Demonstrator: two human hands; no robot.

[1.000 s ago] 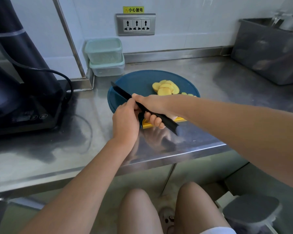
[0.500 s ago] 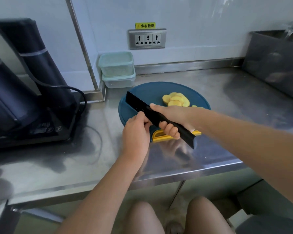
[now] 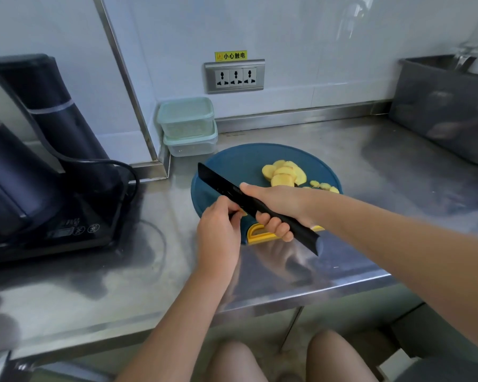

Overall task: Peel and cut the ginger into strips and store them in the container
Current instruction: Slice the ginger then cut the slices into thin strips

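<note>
The right hand [image 3: 276, 205] grips the black knife [image 3: 218, 183], blade pointing to 10 o'clock over the blue cutting board [image 3: 240, 161]; the left hand [image 3: 218, 224] pinches a small ginger piece [image 3: 243, 213] under the blade; ginger slices [image 3: 283, 175] lie at the board's 2 o'clock; two stacked containers [image 3: 186, 117] stand on the worktop [image 3: 370, 216] at the board's 11 o'clock.

A dark kettle appliance [image 3: 39, 166] stands left on the steel tabletop [image 3: 94, 293]; a wall socket [image 3: 234, 76] behind, grey bin [image 3: 442, 119] right
</note>
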